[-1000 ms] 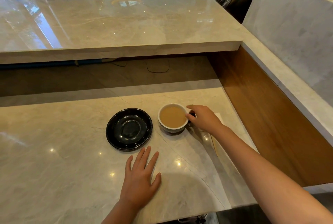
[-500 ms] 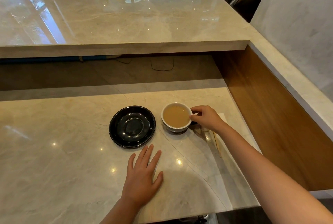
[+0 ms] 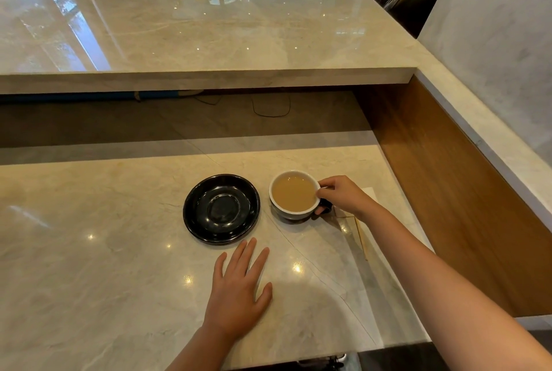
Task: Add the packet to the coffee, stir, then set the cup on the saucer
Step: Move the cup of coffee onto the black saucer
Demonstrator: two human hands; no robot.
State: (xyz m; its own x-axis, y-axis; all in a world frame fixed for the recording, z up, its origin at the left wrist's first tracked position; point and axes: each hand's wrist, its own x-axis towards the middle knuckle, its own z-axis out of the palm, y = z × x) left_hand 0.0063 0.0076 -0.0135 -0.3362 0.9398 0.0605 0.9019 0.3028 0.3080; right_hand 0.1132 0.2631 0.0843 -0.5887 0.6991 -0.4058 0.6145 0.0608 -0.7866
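A dark cup [image 3: 294, 196] with a white inside holds milky brown coffee and stands on the marble counter. My right hand [image 3: 343, 196] grips its dark handle on the cup's right side. Just left of the cup lies an empty glossy black saucer [image 3: 221, 208], apart from the cup. My left hand [image 3: 239, 290] lies flat on the counter in front of the saucer, fingers spread, holding nothing. A white napkin [image 3: 370, 194] and a thin wooden stirrer [image 3: 360, 236] lie under and behind my right forearm, partly hidden.
A raised marble bar top [image 3: 209, 39] runs across the back, with a dark recess and cables below it. A wooden side panel [image 3: 448, 191] walls off the right. The counter's front edge [image 3: 298, 361] is close to me. Chairs and a standing person are beyond the bar.
My right hand has closed around the cup's handle, fingers curling under it. The cup and saucer stay where they were. My left hand has not moved.
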